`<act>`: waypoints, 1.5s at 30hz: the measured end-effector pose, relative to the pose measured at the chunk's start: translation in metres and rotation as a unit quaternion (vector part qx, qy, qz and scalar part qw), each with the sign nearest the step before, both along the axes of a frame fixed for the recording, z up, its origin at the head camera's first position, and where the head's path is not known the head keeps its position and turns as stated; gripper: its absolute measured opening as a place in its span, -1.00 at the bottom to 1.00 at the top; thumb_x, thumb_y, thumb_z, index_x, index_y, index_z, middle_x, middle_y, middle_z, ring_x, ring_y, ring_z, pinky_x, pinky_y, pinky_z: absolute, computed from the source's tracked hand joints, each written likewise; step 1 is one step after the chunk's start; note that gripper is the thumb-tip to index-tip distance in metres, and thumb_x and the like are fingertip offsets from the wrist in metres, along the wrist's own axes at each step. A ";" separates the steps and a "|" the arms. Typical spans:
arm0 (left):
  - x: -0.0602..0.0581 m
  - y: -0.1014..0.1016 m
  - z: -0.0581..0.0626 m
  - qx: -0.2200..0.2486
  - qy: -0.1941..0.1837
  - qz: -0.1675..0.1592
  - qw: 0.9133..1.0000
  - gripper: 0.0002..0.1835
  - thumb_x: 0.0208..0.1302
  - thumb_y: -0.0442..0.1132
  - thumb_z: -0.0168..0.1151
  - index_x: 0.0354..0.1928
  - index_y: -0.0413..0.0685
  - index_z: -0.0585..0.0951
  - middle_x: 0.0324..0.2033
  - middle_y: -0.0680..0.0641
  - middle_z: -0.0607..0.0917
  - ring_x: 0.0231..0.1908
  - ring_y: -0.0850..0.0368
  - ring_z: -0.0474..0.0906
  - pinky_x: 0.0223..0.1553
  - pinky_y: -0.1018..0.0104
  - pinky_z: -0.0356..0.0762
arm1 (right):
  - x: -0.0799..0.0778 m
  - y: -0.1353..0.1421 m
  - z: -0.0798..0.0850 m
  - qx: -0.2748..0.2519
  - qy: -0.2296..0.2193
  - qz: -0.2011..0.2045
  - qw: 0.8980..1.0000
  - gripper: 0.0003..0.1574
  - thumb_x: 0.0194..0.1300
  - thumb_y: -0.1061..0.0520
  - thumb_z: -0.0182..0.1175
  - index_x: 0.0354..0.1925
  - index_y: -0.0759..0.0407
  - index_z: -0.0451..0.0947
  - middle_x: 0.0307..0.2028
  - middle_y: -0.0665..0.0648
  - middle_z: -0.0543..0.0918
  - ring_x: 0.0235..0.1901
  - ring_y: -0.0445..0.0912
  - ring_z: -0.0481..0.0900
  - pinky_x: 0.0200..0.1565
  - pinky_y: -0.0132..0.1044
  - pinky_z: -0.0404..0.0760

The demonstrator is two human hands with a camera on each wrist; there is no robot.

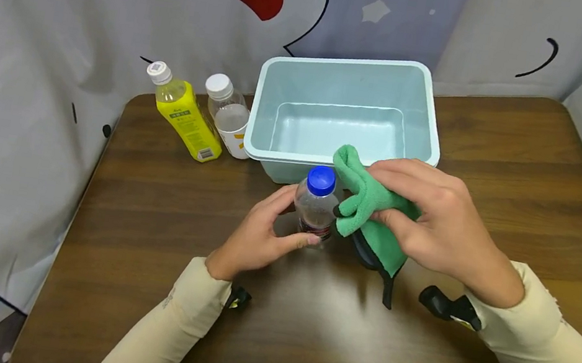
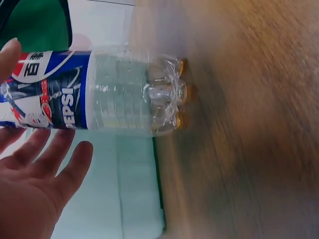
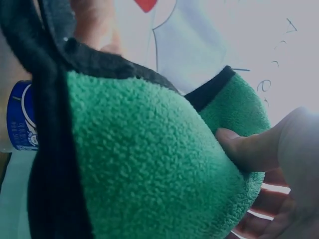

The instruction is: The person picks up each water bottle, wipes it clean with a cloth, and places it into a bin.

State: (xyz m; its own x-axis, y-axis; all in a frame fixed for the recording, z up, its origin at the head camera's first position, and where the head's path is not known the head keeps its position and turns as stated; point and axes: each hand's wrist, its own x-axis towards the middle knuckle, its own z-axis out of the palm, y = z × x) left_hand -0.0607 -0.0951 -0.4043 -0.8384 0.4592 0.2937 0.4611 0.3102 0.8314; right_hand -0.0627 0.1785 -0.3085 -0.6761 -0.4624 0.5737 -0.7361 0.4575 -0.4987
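My left hand grips a clear plastic bottle with a blue cap, thumb on the near side and fingers round the far side. In the left wrist view the bottle's label reads PEPSI, and its lobed base is close over the table. My right hand pinches a folded green cloth with black edging, right beside the bottle. The right wrist view shows the thumb pressed on the fuzzy cloth. A black strap of the cloth hangs down toward the table.
A pale blue-green plastic basin stands behind both hands, near the back edge. Left of it are a bottle with a yellow label and a white-capped clear bottle. The wooden table meets a patterned curtain at the back.
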 end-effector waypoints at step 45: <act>0.001 0.000 -0.008 0.045 -0.043 0.008 0.998 -0.35 0.19 -0.42 0.52 0.26 -0.28 0.40 0.18 -0.30 0.71 0.26 -0.12 0.66 0.30 0.12 0.62 | -0.032 -0.009 -0.101 0.255 -0.172 0.045 0.951 -0.78 0.03 0.26 0.53 -0.32 0.07 0.73 -0.43 -0.06 0.61 -0.40 -0.18 0.48 -0.32 -0.21 0.52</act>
